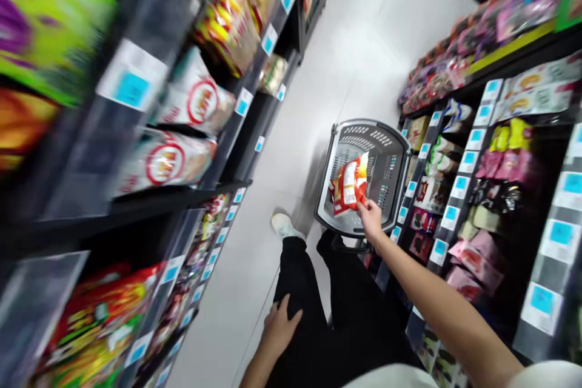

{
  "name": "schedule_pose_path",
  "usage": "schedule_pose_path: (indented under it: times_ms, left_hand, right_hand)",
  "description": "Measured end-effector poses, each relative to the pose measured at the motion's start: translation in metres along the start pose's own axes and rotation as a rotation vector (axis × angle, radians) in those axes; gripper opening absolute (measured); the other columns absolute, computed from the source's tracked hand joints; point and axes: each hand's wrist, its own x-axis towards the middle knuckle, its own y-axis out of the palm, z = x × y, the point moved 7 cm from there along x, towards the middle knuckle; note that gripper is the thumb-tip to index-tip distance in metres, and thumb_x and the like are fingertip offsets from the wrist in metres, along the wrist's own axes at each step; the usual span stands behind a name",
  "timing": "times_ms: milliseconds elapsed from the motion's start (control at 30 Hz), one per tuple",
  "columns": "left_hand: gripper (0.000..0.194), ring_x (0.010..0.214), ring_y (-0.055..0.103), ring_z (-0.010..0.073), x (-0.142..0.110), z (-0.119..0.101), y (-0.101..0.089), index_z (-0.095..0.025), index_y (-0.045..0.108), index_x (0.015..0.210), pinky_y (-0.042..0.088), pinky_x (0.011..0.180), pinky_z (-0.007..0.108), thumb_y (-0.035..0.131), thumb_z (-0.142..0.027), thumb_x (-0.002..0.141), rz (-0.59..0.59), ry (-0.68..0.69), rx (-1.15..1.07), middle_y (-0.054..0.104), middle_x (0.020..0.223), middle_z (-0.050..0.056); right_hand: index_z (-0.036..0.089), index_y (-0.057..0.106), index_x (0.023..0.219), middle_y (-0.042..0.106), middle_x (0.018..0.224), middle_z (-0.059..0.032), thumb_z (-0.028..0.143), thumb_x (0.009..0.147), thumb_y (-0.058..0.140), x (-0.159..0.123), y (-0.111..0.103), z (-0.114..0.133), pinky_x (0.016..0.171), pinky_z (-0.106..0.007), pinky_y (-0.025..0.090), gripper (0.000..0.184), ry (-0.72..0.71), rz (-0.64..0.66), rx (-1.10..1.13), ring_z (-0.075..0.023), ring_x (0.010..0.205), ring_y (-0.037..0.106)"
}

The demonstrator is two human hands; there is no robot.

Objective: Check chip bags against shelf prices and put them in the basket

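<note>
My right hand (371, 218) grips the lower edge of a red and white snack bag (352, 182). That bag is over the inside of a grey shopping basket (324, 209); whether it touches the bottom I cannot tell. Part of another red item shows beneath the bag, mostly covered by it. The basket stands on the floor in front of my legs, close to the right-hand shelves. My left hand (280, 322) rests at my thigh on the black trousers, fingers spread, with nothing in it.
Tall dark shelves with price tags run along the left, holding white bags with a red round logo (200, 103) and other bagged snacks. Shelves of small packets (511, 151) line the right. A pale tiled floor (354, 60) runs between them. Near shelving is blurred.
</note>
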Motion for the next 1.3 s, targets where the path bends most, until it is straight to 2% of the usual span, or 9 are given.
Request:
schedule_pose_path:
  times_ms: [100,200,333,533,733,933,1067,1167,1300]
  left_hand:
    - [0.071,0.138,0.048,0.0353,-0.048,-0.064,-0.028,-0.012,0.050,0.135,0.034,0.118,0.048,0.059,-0.055,0.079,-0.103,0.244,-0.342,0.047,0.149,0.022]
    - [0.086,0.134,0.052,0.0367,-0.113,-0.119,-0.055,-0.018,0.046,0.137,0.049,0.103,0.049,0.069,-0.067,0.070,-0.095,0.284,-0.814,0.044,0.151,0.024]
    - [0.100,0.138,0.047,0.0333,-0.216,-0.169,-0.090,-0.028,0.032,0.148,0.055,0.095,0.043,0.080,-0.065,0.068,-0.105,0.488,-1.247,0.042,0.154,0.017]
    - [0.089,0.126,0.060,0.0287,-0.319,-0.156,-0.098,-0.028,0.040,0.138,0.057,0.096,0.041,0.089,-0.051,0.067,-0.100,0.732,-1.677,0.059,0.142,0.012]
    - [0.077,0.118,0.066,0.0274,-0.366,-0.116,-0.105,-0.023,0.054,0.129,0.059,0.093,0.034,0.092,-0.043,0.064,-0.381,0.835,-2.019,0.068,0.130,0.010]
    - [0.054,0.106,0.071,0.0262,-0.373,-0.072,-0.105,-0.014,0.063,0.125,0.060,0.091,0.035,0.080,-0.035,0.079,-0.447,0.860,-2.216,0.070,0.126,0.013]
    - [0.055,0.098,0.074,0.0264,-0.370,-0.049,-0.094,-0.013,0.063,0.126,0.061,0.090,0.040,0.081,-0.033,0.078,-0.427,0.883,-2.300,0.072,0.122,0.015]
    - [0.056,0.096,0.074,0.0274,-0.372,-0.038,-0.085,-0.014,0.064,0.125,0.062,0.088,0.041,0.083,-0.032,0.076,-0.467,0.887,-2.304,0.073,0.119,0.015]
    - [0.052,0.096,0.074,0.0280,-0.377,-0.034,-0.076,-0.012,0.066,0.121,0.062,0.088,0.042,0.084,-0.031,0.076,-0.482,0.912,-2.285,0.072,0.121,0.017]
  right_hand:
    - [0.024,0.045,0.056,0.074,0.104,-0.0154,0.049,0.070,0.068,-0.060,-0.032,0.060,0.093,-0.046,0.051,0.037,-0.108,0.055,0.066,-0.0344,0.105,0.067]
    - [0.025,0.051,0.060,0.073,0.118,-0.0176,0.044,0.076,0.065,-0.119,-0.044,0.116,0.091,-0.050,0.054,0.029,-0.246,0.208,0.108,-0.0370,0.113,0.067]
    - [0.027,0.062,0.072,0.071,0.126,-0.0131,0.028,0.086,0.060,-0.207,-0.052,0.191,0.098,-0.054,0.054,0.014,-0.700,0.497,0.029,-0.0337,0.118,0.067]
    - [0.031,0.067,0.084,0.067,0.133,-0.0064,0.014,0.082,0.060,-0.310,-0.070,0.254,0.095,-0.062,0.057,0.019,-1.355,0.715,-0.116,-0.0348,0.124,0.062]
    - [0.035,0.069,0.083,0.070,0.130,0.0010,0.022,0.082,0.064,-0.378,-0.063,0.283,0.107,-0.068,0.042,0.014,-1.775,0.880,-0.266,-0.0336,0.119,0.064]
    - [0.038,0.074,0.095,0.072,0.125,-0.0028,0.026,0.084,0.067,-0.414,-0.053,0.297,0.113,-0.065,0.037,0.018,-1.684,1.176,-0.286,-0.0339,0.126,0.060]
    - [0.037,0.072,0.093,0.071,0.108,-0.0098,0.032,0.084,0.067,-0.402,-0.066,0.304,0.098,-0.063,0.052,0.012,-1.497,1.020,-0.059,-0.0356,0.109,0.067]
    - [0.035,0.067,0.103,0.066,0.114,-0.0121,0.037,0.086,0.067,-0.380,-0.066,0.300,0.100,-0.062,0.051,0.018,-1.282,0.903,0.011,-0.0352,0.113,0.064]
    - [0.030,0.059,0.123,0.057,0.136,-0.0143,0.046,0.083,0.070,-0.358,-0.050,0.286,0.106,-0.056,0.051,0.045,-0.946,0.981,0.022,-0.0329,0.127,0.057]
